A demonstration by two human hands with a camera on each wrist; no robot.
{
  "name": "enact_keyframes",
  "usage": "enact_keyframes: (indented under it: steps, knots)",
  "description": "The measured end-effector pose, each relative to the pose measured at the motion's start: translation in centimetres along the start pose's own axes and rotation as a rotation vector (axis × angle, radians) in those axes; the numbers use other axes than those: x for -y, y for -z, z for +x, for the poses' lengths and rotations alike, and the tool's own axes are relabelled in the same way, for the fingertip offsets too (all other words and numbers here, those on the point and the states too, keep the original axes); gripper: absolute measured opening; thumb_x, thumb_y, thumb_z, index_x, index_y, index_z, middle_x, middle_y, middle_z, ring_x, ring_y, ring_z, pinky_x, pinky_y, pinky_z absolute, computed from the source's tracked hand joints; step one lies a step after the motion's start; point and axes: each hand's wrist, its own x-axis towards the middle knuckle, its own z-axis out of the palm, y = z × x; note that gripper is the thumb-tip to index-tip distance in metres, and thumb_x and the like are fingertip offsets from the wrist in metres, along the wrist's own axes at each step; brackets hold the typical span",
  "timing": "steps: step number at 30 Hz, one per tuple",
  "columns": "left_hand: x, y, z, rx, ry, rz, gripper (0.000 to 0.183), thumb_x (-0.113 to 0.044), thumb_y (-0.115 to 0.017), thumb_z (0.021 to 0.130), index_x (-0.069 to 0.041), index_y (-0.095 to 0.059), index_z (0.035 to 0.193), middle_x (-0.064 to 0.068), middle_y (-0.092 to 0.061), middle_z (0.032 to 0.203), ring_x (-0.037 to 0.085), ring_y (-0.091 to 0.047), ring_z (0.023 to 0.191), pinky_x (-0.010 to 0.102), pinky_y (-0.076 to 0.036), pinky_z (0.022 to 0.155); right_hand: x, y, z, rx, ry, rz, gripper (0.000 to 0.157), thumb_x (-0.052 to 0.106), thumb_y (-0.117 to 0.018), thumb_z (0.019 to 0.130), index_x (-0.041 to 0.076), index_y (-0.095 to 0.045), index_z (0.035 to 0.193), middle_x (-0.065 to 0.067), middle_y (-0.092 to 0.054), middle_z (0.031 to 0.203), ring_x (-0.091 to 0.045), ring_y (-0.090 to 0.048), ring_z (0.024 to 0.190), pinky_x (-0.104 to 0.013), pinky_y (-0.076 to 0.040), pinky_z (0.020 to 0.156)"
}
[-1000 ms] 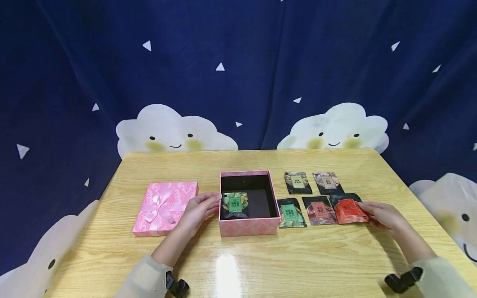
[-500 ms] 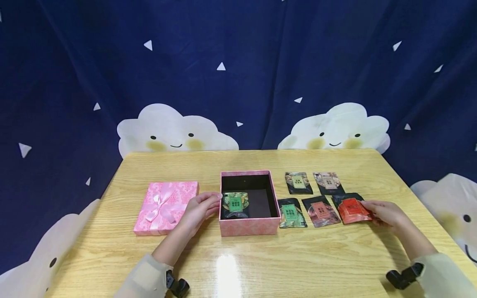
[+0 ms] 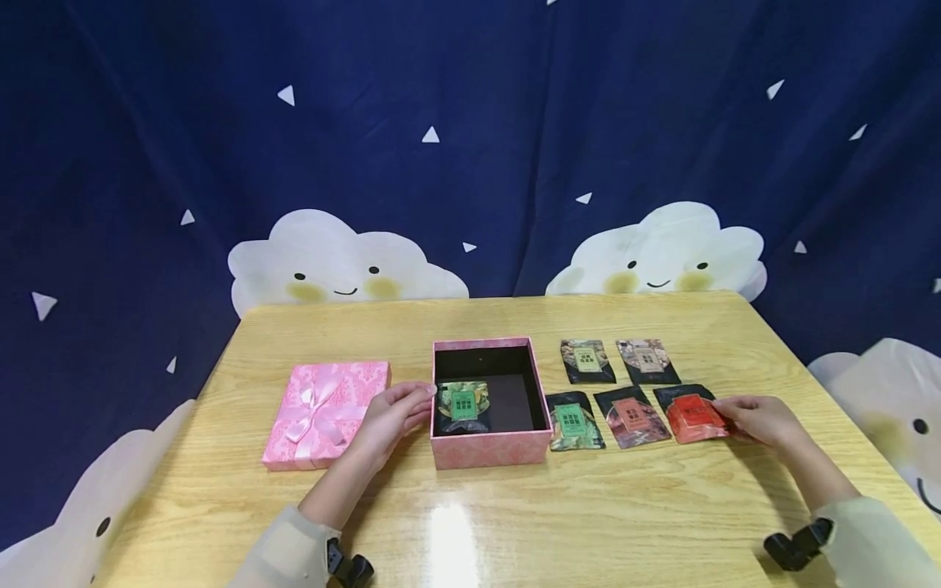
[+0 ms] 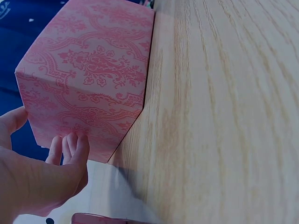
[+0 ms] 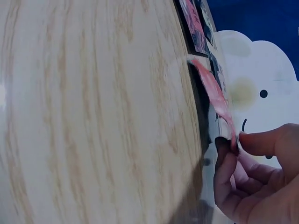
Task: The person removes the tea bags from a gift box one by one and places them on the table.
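Note:
A pink patterned gift box [image 3: 488,451] stands open in the middle of the table, a green-labelled pouch [image 3: 464,406] lying inside at its left. My left hand [image 3: 390,418] holds the box's left wall; in the left wrist view the thumb is at the rim and the fingers [image 4: 80,145] lie against the outer side. A red pouch [image 3: 694,416] is at the right end of the front row. My right hand [image 3: 760,425] pinches its right edge between thumb and fingers. In the right wrist view the red pouch [image 5: 212,88] slants up to the fingertips.
Left of the box lies its pink lid [image 3: 331,412] with a ribbon bow. Beside the red pouch are a brown-red pouch [image 3: 632,415] and a green-labelled one [image 3: 576,420]. Two more pouches, a yellow-labelled one [image 3: 587,361] and a pale one [image 3: 648,360], lie behind.
My right hand has shifted slightly right with the red pouch, which drew away from the brown-red pouch beside it. That neighbour turned a little. The left hand stays at the box.

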Motion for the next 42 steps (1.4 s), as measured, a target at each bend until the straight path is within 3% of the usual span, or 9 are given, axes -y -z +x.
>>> enact_keyframes:
  steps: [5, 17, 20, 27, 34, 42]
  knots:
    - [0.1, 0.0, -0.1, 0.001, 0.0, -0.01, 0.037, -0.017, -0.063, 0.09, 0.007, -0.054, 0.118, 0.009, -0.065, 0.105, 0.012, -0.066, 0.09, 0.019, -0.058, 0.083, 0.1, 0.0, -0.3, -0.082, 0.049, -0.201, 0.047, 0.036, -0.063, 0.091, -0.007, -0.066, 0.111, -0.017, -0.071, 0.097, -0.004, -0.054, 0.074, -0.019, -0.049, 0.06]
    - [0.0, 0.0, 0.1, 0.019, -0.004, -0.025, 0.038, -0.016, -0.062, 0.091, 0.008, -0.053, 0.12, 0.004, -0.066, 0.1, 0.01, -0.066, 0.088, 0.016, -0.057, 0.079, 0.6, -0.2, -1.0, -0.113, 0.027, -0.201, 0.043, 0.031, -0.062, 0.091, -0.009, -0.066, 0.107, -0.009, -0.072, 0.084, -0.006, -0.059, 0.067, -0.023, -0.054, 0.057]
    - [0.0, 0.0, 0.1, 0.022, -0.008, -0.033, 0.038, -0.015, -0.061, 0.091, 0.009, -0.053, 0.12, 0.004, -0.065, 0.098, 0.01, -0.066, 0.087, 0.016, -0.057, 0.079, 1.0, -0.1, -1.3, -0.123, 0.037, -0.23, 0.045, 0.035, -0.06, 0.092, -0.008, -0.066, 0.105, -0.007, -0.072, 0.081, -0.008, -0.058, 0.067, -0.023, -0.05, 0.057]
    - [0.1, 0.0, 0.1, 0.014, -0.011, -0.028, 0.037, -0.015, -0.062, 0.091, 0.008, -0.054, 0.118, 0.005, -0.066, 0.099, 0.011, -0.066, 0.087, 0.016, -0.057, 0.078, 3.2, -0.5, -1.4, -0.165, 0.106, -0.3, 0.049, 0.041, -0.056, 0.094, -0.005, -0.067, 0.104, -0.016, -0.07, 0.087, -0.021, -0.06, 0.076, -0.023, -0.043, 0.061]
    - [0.0, -0.1, 0.1, 0.001, -0.009, -0.018, 0.039, -0.016, -0.063, 0.09, 0.008, -0.055, 0.12, 0.009, -0.066, 0.104, 0.01, -0.066, 0.087, 0.016, -0.057, 0.08, 6.8, -2.0, -1.5, -0.074, 0.157, -0.133, 0.049, 0.036, -0.055, 0.096, -0.01, -0.061, 0.113, -0.013, -0.073, 0.085, -0.011, -0.064, 0.069, -0.027, -0.057, 0.06]
    - [0.0, -0.1, 0.0, -0.009, -0.008, -0.016, 0.037, -0.016, -0.063, 0.09, 0.006, -0.056, 0.118, 0.008, -0.067, 0.104, 0.011, -0.067, 0.087, 0.018, -0.058, 0.08, 11.5, -4.3, -1.6, 0.076, 0.194, 0.015, 0.052, 0.036, -0.053, 0.098, -0.01, -0.055, 0.122, -0.011, -0.073, 0.094, -0.008, -0.065, 0.078, -0.03, -0.06, 0.073]
